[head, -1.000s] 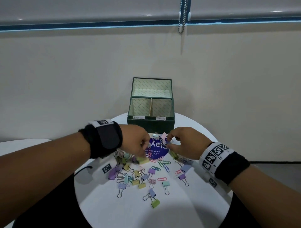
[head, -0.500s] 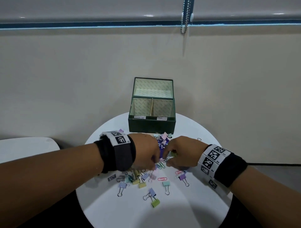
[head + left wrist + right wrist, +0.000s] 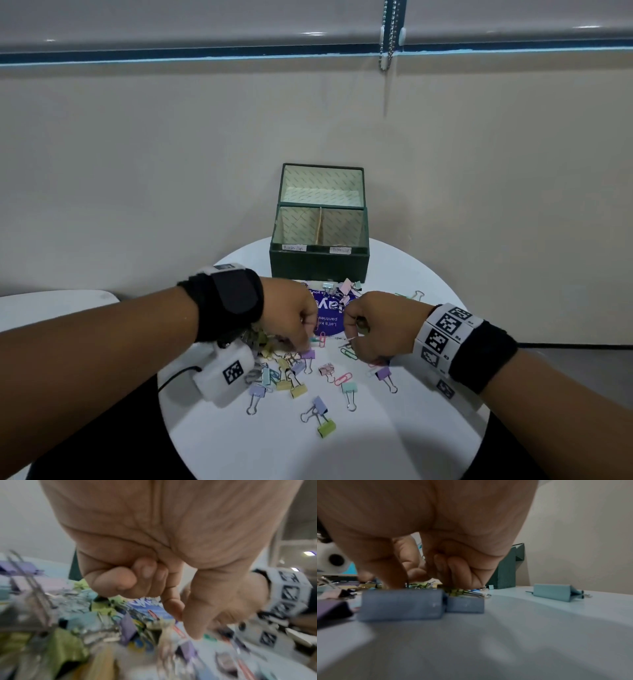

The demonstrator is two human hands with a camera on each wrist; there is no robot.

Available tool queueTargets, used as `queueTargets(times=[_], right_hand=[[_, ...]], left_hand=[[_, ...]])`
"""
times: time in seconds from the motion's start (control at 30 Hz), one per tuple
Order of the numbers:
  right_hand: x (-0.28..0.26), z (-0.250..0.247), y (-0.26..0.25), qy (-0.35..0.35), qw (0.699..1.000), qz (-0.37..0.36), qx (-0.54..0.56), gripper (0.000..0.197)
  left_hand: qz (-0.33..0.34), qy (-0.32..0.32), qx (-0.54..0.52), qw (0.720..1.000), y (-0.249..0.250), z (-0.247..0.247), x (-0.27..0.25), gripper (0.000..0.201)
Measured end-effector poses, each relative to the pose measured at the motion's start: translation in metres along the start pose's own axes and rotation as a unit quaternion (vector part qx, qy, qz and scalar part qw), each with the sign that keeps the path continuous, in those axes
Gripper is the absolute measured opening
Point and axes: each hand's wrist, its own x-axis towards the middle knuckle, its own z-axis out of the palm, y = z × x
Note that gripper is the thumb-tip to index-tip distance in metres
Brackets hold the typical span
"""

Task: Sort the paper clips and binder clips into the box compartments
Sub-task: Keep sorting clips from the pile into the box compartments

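1. A white round table (image 3: 394, 445) is carrying a scatter of pastel binder clips (image 3: 349, 389) and coloured paper clips (image 3: 343, 378), most of them lying between and under the two hands.
2. A dark green box (image 3: 320, 267) is standing open at the far edge of the table, its lid up against the wall and a divider splitting it into two labelled compartments, both looking bare from the head view.
3. A purple round sticker (image 3: 329, 317) is lying on the table just in front of the box, partly under the clips.
4. Two blue-grey binder clips (image 3: 400, 604) are sitting side by side right before the right wrist camera, blocking much of its view of the fingertips.
5. The left hand (image 3: 291, 317) is reaching down into the pile with fingers curled in and thumb and forefinger pointing at the clips; the blur is making it hard to tell whether it is holding anything.
6. The right hand (image 3: 380, 325) is pressing down beside green paper clips (image 3: 347, 353), fingers bunched narrowly, apparently pinching a thin wire.
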Motion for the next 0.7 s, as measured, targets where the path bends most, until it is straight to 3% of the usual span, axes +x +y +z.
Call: queueTargets(times=[0.1,0.27,0.33,0.43,0.6,0.7], right_hand=[[0.002,0.001,0.003,0.03,0.999,0.004,0.027,0.015],[0.003,0.0,0.005,0.107,0.994,-0.001,0.031,0.01],[0.003,-0.002,0.004,0.123,0.991,0.004,0.044,0.011],[0.004,-0.001,0.006,0.156,0.987,0.0,0.042,0.01],[0.006,-0.001,0.01,0.213,0.976,-0.007,0.035,0.006],[0.007,-0.007,0.012,0.246,0.968,0.003,0.047,0.007]], left_hand=[[-0.007,0.042,-0.073,0.996,-0.014,-0.023,-0.004,0.017],[-0.024,0.226,-0.152,0.962,-0.022,-0.067,0.013,0.018],[-0.025,0.267,-0.153,0.951,-0.016,-0.077,0.024,0.018],[-0.044,0.272,-0.132,0.952,-0.002,-0.083,0.042,0.019],[-0.036,0.214,-0.305,0.927,0.019,-0.084,0.052,0.072],[-0.009,0.221,-0.317,0.922,0.018,-0.083,0.037,0.063]])
